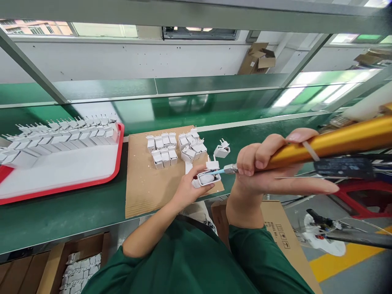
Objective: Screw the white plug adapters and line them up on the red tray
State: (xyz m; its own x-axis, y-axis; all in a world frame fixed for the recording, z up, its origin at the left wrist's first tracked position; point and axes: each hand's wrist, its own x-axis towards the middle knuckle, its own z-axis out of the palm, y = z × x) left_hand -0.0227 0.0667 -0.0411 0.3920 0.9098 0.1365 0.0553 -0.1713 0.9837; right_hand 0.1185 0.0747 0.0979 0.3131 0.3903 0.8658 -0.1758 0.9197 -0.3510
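My left hand (190,185) is closed around a small white charger housing (208,178), holding it open side up over the edge of a cardboard sheet (143,179). My right hand (269,167) grips a long gold dispensing pen (330,143). The pen's blue tip (218,172) touches the rim of the housing. Several white plug parts (174,149) stand in rows on the cardboard just beyond my hands.
A red tray (76,183) with rows of white chargers lies at the left on the green bench (61,212). Cardboard boxes sit below the bench, one with white parts (78,273). Cables and a red frame (361,200) are at the right.
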